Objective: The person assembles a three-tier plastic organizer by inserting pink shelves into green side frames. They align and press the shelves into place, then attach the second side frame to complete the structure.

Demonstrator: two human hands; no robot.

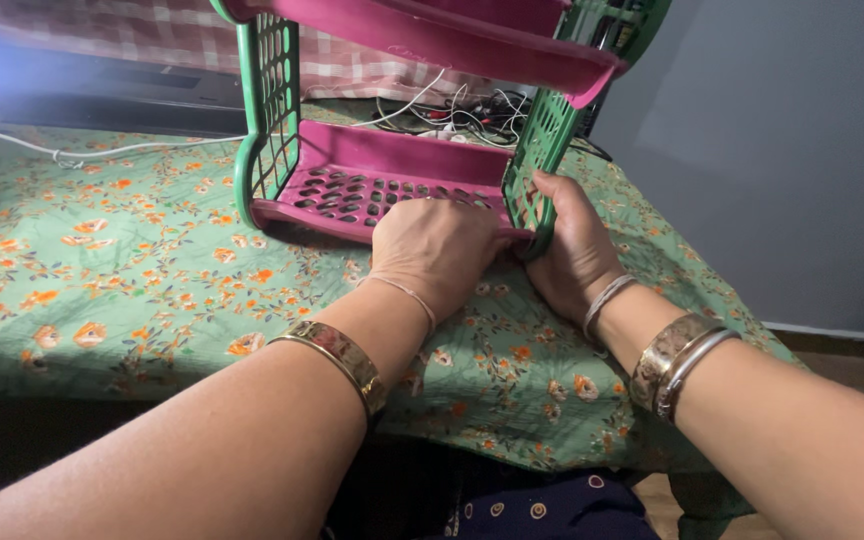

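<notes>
Hands work at the rack's lower pink shelf point(372, 185): left hand point(437, 250) curls over its front edge, right hand point(572, 245) grips the green side panel point(530, 170) at three o'clock. The rack stands upright on the floral tablecloth point(132, 270), upper pink shelf point(432, 35) apparently seated, while the lower shelf's right corner seems not fully joined

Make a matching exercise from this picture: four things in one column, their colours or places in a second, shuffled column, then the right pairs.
1. lower shelf
2. side frame
3. tablecloth
4. left hand

a. green lattice, upright
b. pink, with slotted holes
c. on the shelf's front edge
d. green with orange flowers

Pairs: 1-b, 2-a, 3-d, 4-c
</notes>
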